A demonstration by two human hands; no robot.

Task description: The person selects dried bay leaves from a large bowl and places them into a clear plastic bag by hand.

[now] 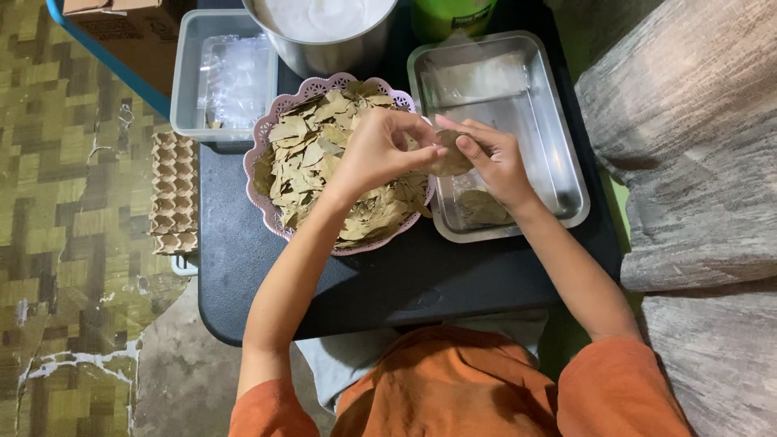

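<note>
My left hand (380, 150) and right hand (494, 158) pinch one dry brown leaf (450, 155) between pink scalloped plastic plate (275, 109), heaped left, and rectangular steel tray (558, 137), right, holding few leaves on black worktop (405, 283).

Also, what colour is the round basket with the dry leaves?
Pale pink basket, with a lacy scalloped rim, seen in the head view.

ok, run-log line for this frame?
left hand: pinching dried leaf | right hand: same leaf | under: steel tray | beside: leaf basket
</note>
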